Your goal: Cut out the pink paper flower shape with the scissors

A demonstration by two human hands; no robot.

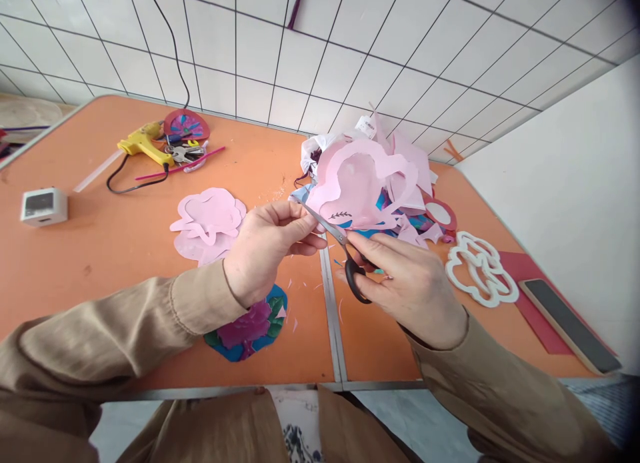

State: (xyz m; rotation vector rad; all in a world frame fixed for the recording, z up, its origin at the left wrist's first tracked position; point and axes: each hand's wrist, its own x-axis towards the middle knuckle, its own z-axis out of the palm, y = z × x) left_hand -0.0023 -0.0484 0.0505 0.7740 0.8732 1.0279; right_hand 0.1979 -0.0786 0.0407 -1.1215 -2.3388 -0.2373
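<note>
My right hand [413, 276] grips a pair of scissors [355, 276] by its black handles, and the metal blades point up and left. My left hand [267, 246] has its thumb and forefinger pinched together beside the blades. What lies between those fingertips is too small to make out. Just beyond the blades, a pink sheet with a cloud-shaped hole [327, 176] lies on a heap of scraps. Left of my left hand, several pink cut-out shapes [210, 213] are stacked on the table. Partly under my left forearm is a round blue piece with a magenta flower [250, 326].
Orange tables [120, 250] meet at a metal seam [333, 323]. A yellow glue gun [143, 143] and keys [185, 153] lie at the back left, a white cube [44, 206] at the left. White outline shapes [483, 270], red card [543, 316] and a phone [570, 326] are at the right.
</note>
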